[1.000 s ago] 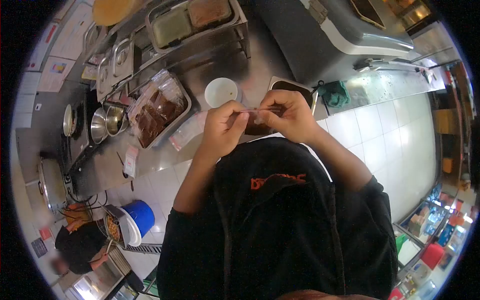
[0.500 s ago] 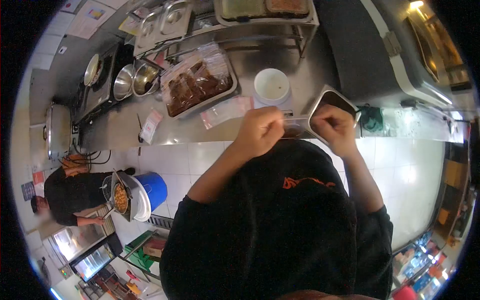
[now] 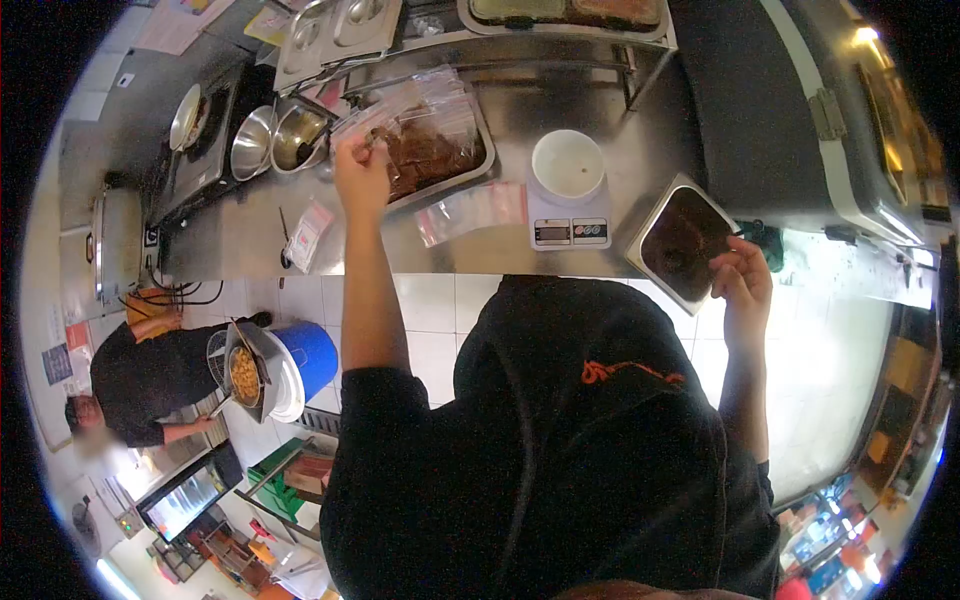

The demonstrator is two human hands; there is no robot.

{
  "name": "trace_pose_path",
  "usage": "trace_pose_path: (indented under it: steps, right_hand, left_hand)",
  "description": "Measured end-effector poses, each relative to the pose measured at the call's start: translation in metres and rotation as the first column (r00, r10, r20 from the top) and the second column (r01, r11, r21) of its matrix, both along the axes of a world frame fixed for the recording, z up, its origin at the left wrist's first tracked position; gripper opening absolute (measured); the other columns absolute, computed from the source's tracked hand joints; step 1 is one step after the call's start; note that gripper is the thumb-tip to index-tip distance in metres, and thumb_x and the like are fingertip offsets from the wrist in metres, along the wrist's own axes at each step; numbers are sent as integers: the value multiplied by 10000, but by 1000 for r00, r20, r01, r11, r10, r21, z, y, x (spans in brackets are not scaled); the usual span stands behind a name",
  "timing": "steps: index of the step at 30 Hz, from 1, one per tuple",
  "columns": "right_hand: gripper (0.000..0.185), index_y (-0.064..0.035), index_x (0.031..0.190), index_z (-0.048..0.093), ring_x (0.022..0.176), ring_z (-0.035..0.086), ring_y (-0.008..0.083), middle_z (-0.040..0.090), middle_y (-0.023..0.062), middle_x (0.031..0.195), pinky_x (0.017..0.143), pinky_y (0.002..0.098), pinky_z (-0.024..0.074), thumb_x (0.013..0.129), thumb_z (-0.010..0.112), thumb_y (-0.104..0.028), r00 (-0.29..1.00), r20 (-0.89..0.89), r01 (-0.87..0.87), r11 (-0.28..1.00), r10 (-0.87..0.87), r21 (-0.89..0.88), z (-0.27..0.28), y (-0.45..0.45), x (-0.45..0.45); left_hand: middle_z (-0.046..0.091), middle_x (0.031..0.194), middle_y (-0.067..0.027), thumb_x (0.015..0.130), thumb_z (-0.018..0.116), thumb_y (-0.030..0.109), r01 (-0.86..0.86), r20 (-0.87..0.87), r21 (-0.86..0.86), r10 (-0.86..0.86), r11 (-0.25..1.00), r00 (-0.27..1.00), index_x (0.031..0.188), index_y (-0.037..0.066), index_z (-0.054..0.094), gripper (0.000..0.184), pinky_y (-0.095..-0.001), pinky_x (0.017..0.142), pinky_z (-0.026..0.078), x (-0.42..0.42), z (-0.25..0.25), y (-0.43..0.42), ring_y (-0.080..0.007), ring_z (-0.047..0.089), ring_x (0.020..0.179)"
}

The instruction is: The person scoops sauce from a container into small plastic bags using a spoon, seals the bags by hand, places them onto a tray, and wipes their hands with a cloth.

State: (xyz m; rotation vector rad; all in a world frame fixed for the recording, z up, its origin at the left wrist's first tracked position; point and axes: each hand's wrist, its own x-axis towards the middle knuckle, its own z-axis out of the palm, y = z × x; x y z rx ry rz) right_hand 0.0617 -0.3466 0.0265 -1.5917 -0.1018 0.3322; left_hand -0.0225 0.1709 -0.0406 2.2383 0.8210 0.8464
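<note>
At the left end of a metal tray (image 3: 490, 160) of zip bags with dark brown filling (image 3: 430, 155), my left hand (image 3: 362, 172) is closed on a clear plastic bag. My right hand (image 3: 742, 275) is at the right rim of a steel pan (image 3: 683, 235) holding dark brown contents; its fingers are bent together, and what they hold is too small to name. Between the hands, a white bowl (image 3: 568, 165) sits on a white kitchen scale (image 3: 570, 232). Flat plastic bags (image 3: 470, 213) lie left of the scale.
A packet of bags (image 3: 308, 235) lies near the counter's front edge. Metal bowls (image 3: 251, 143) and a stove (image 3: 200, 150) are at the left. A raised metal shelf (image 3: 560, 55) stands behind. Another person (image 3: 150, 385) is at lower left beside a blue bin (image 3: 312, 360).
My hands have moved apart from over the counter's front edge: the left to the bag tray, the right to the steel pan's rim. The scale under the bowl now shows fully.
</note>
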Motion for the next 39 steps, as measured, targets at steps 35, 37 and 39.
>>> trace_pose_path:
  steps: [35, 37, 39]
  right_hand:
    - [210, 1, 1112, 565, 750, 548, 103, 638, 91, 948, 669, 229, 456, 906, 580, -35, 997, 4, 72, 996, -72, 58, -18, -24, 3]
    - [201, -1, 1103, 570, 756, 548, 102, 640, 90, 946, 672, 230, 458, 905, 579, -34, 998, -4, 69, 996, -69, 54, -17, -24, 3]
    - [196, -3, 1098, 573, 756, 547, 100, 642, 89, 942, 674, 230, 458, 905, 578, -31, 997, -6, 72, 996, -72, 49, -17, -24, 4]
  left_hand:
    - [481, 1339, -81, 704, 601, 278, 564, -645, 245, -302, 789, 702, 1279, 70, 533, 615, -487, 874, 339, -34, -73, -181, -302, 449, 1107]
    - [489, 1332, -81, 689, 600, 276, 543, -647, 222, -294, 810, 704, 1267, 57, 541, 621, -486, 875, 337, -30, -65, -182, -298, 447, 1105]
    - [489, 1341, -83, 679, 578, 260, 509, -569, 257, -297, 822, 767, 1266, 41, 541, 628, -477, 898, 321, -32, -63, -180, -304, 440, 1104]
